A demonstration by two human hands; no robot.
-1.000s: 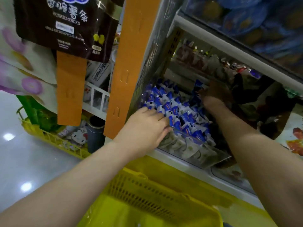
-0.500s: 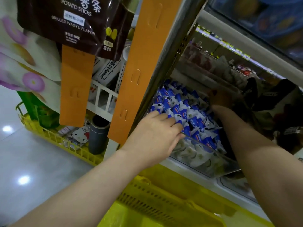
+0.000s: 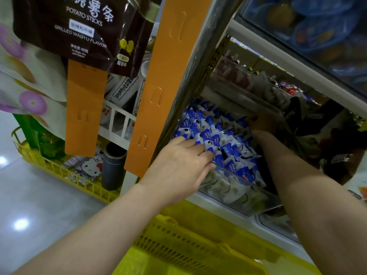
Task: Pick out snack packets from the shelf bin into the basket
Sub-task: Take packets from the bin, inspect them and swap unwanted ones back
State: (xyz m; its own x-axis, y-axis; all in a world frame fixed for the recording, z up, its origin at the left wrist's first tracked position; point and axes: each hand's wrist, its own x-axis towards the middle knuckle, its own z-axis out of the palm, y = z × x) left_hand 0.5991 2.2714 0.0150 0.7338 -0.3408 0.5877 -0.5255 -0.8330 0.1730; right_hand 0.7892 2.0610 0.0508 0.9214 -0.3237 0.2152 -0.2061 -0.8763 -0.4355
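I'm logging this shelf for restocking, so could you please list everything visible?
shelf bin: one, clear, on the shelf
snack packets: many, blue and white, heaped in the shelf bin
basket: one, yellow, below the bin
potato sticks bag: one, dark brown, hanging upper left
hanging strips: two, orange, left of the shelf post
rack: one, yellow, floor level, left
tube: one, dark grey, upright, lower left
left hand: one, fingers lying on the front packets
right hand: one, at the bin's back, fingers shadowed
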